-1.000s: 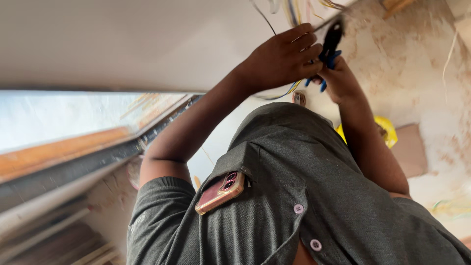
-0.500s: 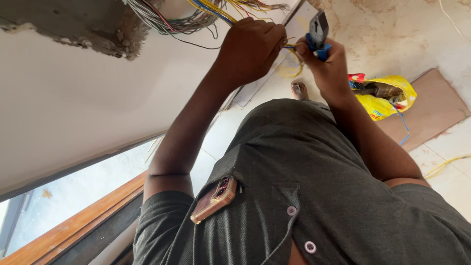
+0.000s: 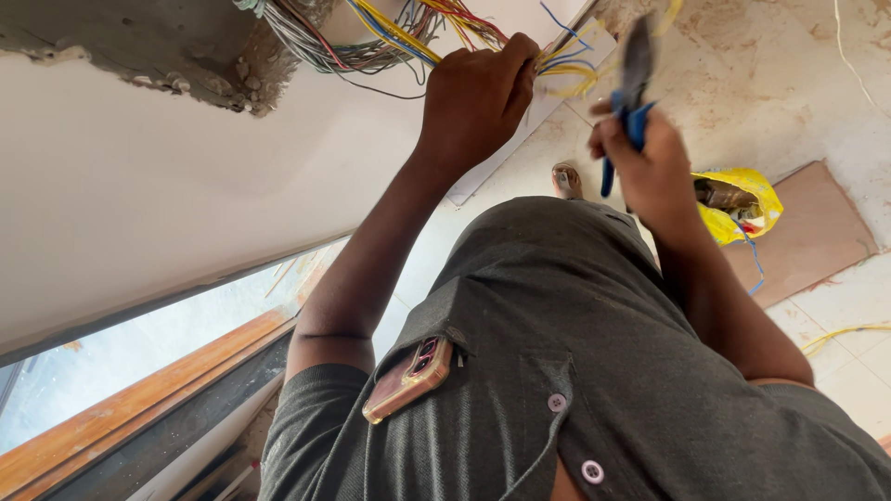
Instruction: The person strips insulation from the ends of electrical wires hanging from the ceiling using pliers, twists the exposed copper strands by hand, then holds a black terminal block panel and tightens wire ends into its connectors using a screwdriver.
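The left hand [image 3: 478,97] is closed in a fist around a bundle of coloured wires [image 3: 399,32] that spills from a rough opening in the wall [image 3: 139,213], at the opening's lower edge. Yellow, blue and red strands fan out past the knuckles. The right hand [image 3: 650,162] is wrapped shut around the blue handles of a pair of pliers [image 3: 631,79], held just beside the wires; the tool's tip is blurred, so I cannot tell whether it is open or touching any strand.

The risk I judge here: with so many strands packed together, the pliers could nip the wrong wire, or the fist could drag strands against the jagged plaster edge. Room is tight between the 2 hands. On the floor lie a yellow bag [image 3: 738,199] and a cardboard sheet [image 3: 807,232]; a phone [image 3: 408,380] sits in the shirt pocket.
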Demonstrator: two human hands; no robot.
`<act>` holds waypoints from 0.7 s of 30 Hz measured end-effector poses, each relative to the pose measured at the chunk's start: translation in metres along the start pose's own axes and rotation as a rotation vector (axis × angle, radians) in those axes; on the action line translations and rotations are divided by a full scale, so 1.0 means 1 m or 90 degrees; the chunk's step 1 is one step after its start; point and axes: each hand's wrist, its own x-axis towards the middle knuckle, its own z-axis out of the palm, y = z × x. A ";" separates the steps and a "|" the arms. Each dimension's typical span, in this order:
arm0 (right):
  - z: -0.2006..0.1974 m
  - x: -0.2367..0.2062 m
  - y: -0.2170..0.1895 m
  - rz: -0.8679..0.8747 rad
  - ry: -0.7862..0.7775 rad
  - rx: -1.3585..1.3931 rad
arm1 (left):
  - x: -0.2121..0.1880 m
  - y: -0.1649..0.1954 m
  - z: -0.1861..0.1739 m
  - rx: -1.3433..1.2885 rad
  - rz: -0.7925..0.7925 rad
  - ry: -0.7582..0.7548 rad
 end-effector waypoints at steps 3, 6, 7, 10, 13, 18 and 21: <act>0.010 -0.008 -0.002 0.088 -0.075 -0.043 | -0.009 0.003 0.001 -0.008 0.004 0.015; 0.018 -0.009 -0.007 0.138 -0.094 -0.062 | -0.016 0.008 0.002 0.013 0.040 0.034; 0.018 -0.007 -0.010 0.146 -0.095 -0.068 | -0.017 0.008 0.002 0.017 0.047 0.037; 0.016 -0.003 -0.017 0.148 -0.082 -0.140 | -0.017 0.008 0.001 0.028 0.061 0.030; 0.015 0.001 -0.023 0.061 -0.086 -0.233 | -0.018 0.004 0.000 0.058 0.075 0.021; 0.020 0.006 -0.029 0.051 -0.081 -0.484 | -0.028 0.000 -0.003 0.103 0.107 0.036; 0.021 0.010 -0.033 0.016 -0.094 -0.386 | -0.030 -0.001 -0.003 0.113 0.102 0.038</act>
